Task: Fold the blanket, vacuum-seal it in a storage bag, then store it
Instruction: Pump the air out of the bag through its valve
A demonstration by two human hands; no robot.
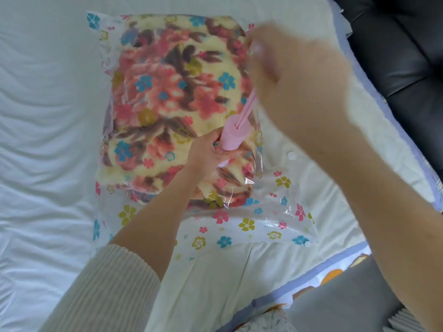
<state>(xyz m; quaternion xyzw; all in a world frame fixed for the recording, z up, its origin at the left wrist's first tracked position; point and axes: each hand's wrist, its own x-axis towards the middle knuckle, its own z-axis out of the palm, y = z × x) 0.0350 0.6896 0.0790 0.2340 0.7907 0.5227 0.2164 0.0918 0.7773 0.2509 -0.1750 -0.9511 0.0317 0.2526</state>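
Note:
The folded floral blanket (167, 92) lies inside a clear storage bag (251, 226) printed with small flowers, flat on the bed. A pink hand pump (233, 135) stands on the bag over the blanket's right side. My left hand (206, 154) grips the pump's cylinder near its base. My right hand (294, 75), blurred and raised, holds the top of the pump's pink rod (248, 106), which is drawn out of the cylinder. The pump's handle is hidden in that hand.
A white sheet (48, 116) covers the bed to the left. A pale quilt with a blue border (311, 279) lies under the bag. A black leather seat (402, 56) is at the right. A small white round cap (292, 155) lies beside the bag.

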